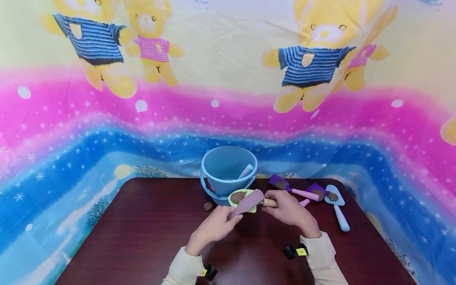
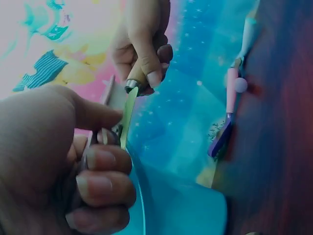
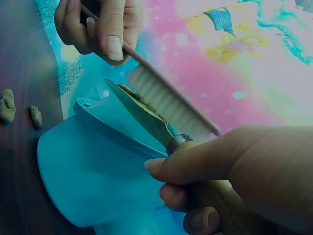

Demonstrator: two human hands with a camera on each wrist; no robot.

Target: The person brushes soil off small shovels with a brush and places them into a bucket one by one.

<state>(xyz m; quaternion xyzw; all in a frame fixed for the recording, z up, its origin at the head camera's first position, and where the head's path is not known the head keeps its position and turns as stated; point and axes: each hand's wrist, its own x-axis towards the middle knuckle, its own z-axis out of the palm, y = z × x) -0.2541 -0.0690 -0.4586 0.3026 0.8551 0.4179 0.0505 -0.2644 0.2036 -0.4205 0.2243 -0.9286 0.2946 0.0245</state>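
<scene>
My left hand [image 1: 215, 225] grips the handle of a mauve brush [image 1: 247, 202], whose pale bristles [image 3: 166, 100] show in the right wrist view. My right hand [image 1: 290, 209] holds a small yellow-green hand trowel [image 3: 146, 117] by its wooden handle [image 1: 269, 203]. Brown clay-like material [image 1: 238, 197] lies on the trowel's blade. The brush slants across the blade, its bristles turned toward it; whether they touch cannot be told. Both tools are held just in front of a light blue bucket [image 1: 224, 188], over its near rim. A pale blue handle [image 1: 246, 171] leans inside the bucket.
To the right on the dark table [image 1: 142, 237] lie a purple shovel [image 1: 276, 180] with a pink handle, another purple shovel [image 1: 315, 187] and a light blue shovel [image 1: 341, 217], with brown lumps on them. A brown lump [image 1: 208, 206] sits left of the bucket. Patterned cloth [image 1: 213, 59] hangs behind.
</scene>
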